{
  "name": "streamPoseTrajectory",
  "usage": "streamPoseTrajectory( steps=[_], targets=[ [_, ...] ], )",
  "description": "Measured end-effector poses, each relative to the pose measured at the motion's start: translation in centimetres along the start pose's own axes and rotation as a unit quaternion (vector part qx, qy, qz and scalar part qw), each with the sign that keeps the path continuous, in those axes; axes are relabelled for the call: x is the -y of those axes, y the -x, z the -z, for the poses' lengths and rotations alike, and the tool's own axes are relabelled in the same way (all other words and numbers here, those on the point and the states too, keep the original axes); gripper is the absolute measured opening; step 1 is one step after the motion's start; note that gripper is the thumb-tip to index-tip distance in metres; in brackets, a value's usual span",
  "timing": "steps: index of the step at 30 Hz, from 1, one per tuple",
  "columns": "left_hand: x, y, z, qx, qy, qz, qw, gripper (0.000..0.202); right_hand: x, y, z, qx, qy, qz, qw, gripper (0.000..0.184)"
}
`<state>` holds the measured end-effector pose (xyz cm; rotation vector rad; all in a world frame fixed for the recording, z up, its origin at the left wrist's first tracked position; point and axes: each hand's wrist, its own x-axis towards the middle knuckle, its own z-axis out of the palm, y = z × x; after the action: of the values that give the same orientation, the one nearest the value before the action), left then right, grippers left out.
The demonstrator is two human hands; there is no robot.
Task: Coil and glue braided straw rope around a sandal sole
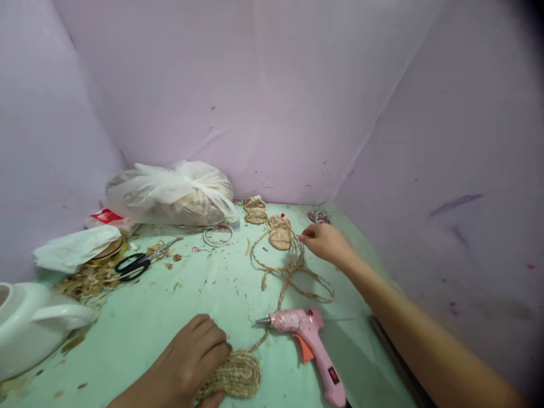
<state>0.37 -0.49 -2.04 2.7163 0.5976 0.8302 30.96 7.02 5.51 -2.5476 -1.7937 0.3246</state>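
My left hand [191, 357] is closed around the left side of an oval coil of braided straw [240, 371] at the bottom of the view. A loose braided cord [278, 294] runs from that coil under the hot glue gun and up into loops. At the far end of those loops, my right hand [325, 241] pinches the cord between thumb and fingertips. The pink glue gun [295, 323] lies on its side between my hands, with its nozzle pointing left. Just left of my right fingertips is a small woven straw piece [280, 237], partly crossed by the cord.
Another woven piece [255, 211] lies near the back wall. Black-handled scissors [140, 263] rest among straw scraps at left, near a white jug [38, 328] and a white cloth or paper [79, 249]. A plastic bag [178, 195] and a ring [218, 235] lie farther back.
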Motion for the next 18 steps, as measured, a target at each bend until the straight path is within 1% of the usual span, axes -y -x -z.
streamPoseTrajectory(
  steps=[2, 3, 5, 6, 8, 11, 13, 15, 17, 18],
  targets=[
    [0.8, 0.3, -0.9, -0.016, -0.020, -0.030, 0.999, 0.025, 0.4, -3.8, -0.6, 0.005, -0.013, -0.010, 1.000, 0.030],
    [1.3, 0.5, -1.6, -0.029, -0.037, -0.046, 0.998, 0.020, 0.6, -5.2, -1.0, 0.016, -0.022, -0.012, 1.000, 0.030],
    [2.4, 1.1, -3.0, -0.061, -0.060, -0.082, 0.993, 0.013, 0.6, -7.0, -1.9, 0.037, -0.041, -0.013, 0.998, 0.030],
    [2.8, 1.3, -3.6, -0.078, -0.072, -0.081, 0.991, 0.011, 0.6, -7.5, -2.3, 0.048, -0.054, -0.010, 0.997, 0.030],
    [3.4, 1.7, -4.5, -0.079, -0.082, -0.084, 0.990, 0.011, 0.2, -7.9, -2.9, 0.072, -0.085, 0.001, 0.994, 0.031],
    [3.5, 1.8, -4.9, -0.071, -0.082, -0.086, 0.990, 0.016, -0.5, -7.9, -3.4, 0.101, -0.138, 0.019, 0.985, 0.032],
    [3.4, 1.8, -4.6, -0.069, -0.077, -0.086, 0.991, 0.016, -0.8, -7.8, -3.5, 0.099, -0.172, 0.032, 0.980, 0.032],
    [3.2, 1.6, -4.2, -0.059, -0.070, -0.084, 0.992, 0.015, -1.3, -7.5, -3.3, 0.083, -0.200, 0.057, 0.975, 0.032],
    [3.0, 1.5, -3.6, -0.041, -0.061, -0.080, 0.994, 0.012, -1.8, -6.9, -2.9, 0.073, -0.218, 0.097, 0.968, 0.032],
    [2.8, 1.5, -3.4, -0.034, -0.056, -0.074, 0.995, 0.010, -2.2, -6.4, -2.7, 0.080, -0.222, 0.122, 0.964, 0.032]
  ],
)
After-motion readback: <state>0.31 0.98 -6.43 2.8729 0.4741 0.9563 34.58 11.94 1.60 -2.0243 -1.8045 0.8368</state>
